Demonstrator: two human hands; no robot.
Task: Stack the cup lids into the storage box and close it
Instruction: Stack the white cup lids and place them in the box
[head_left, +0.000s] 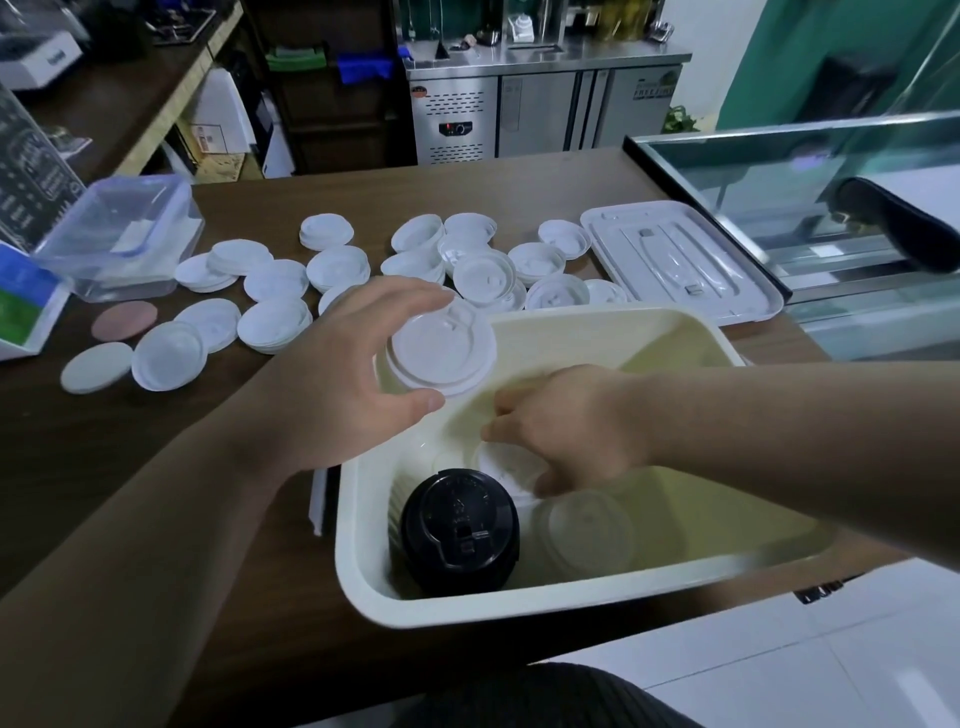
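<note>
- Head view: the storage box sits on the brown table at the near right, with its mouth upward and uncovered. Its long axis appears to run left to right, though the wide lens bends the rim.
- The box is cream-white plastic with rounded corners and deep walls.
- The box cover, white and ribbed, is laid flat on the table just beyond the far right corner of the box.
- A stack of black lids is seen in the near left corner of the box, domed tops upward. A pale stack is set just to its right.
- Loose white lids are scattered flat across the far half of the table, singly and in short piles.
- The left hand is held over the far left corner of the box. A short held stack of white lids is gripped between thumb and widely spread, curved fingers, lying level with the tops up.
- The right hand is reached down inside the box, with its fingers curled around the rim of a lower stack of white lids just beyond the black ones.
- A clear tub is placed at the far left of the table.
</note>
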